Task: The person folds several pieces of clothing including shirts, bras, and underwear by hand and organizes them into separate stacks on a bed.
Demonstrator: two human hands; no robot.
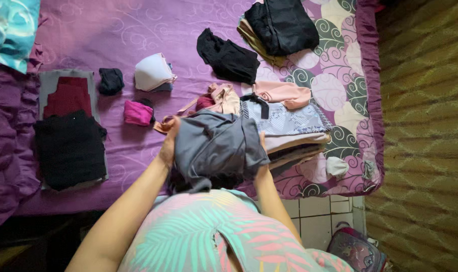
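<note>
Both my hands hold up a grey garment (216, 146) over the front edge of a bed. My left hand (169, 143) grips its left side, fingers curled into the cloth. My right hand (262, 143) holds its right side and is mostly hidden behind the fabric. Just right of the garment lies a stack of folded clothes (294, 138) with a grey patterned piece on top. Behind it sit a pink folded top (284, 94) and a loose beige and pink heap (216, 99).
The bed has a purple sheet (113, 30) with a swirl pattern. On it lie black clothes (229, 58), a dark folded pile (282, 25), a white bra (152, 73), a magenta roll (137, 113), and a black and maroon stack (70, 146). A bag (357, 252) stands on the tiled floor.
</note>
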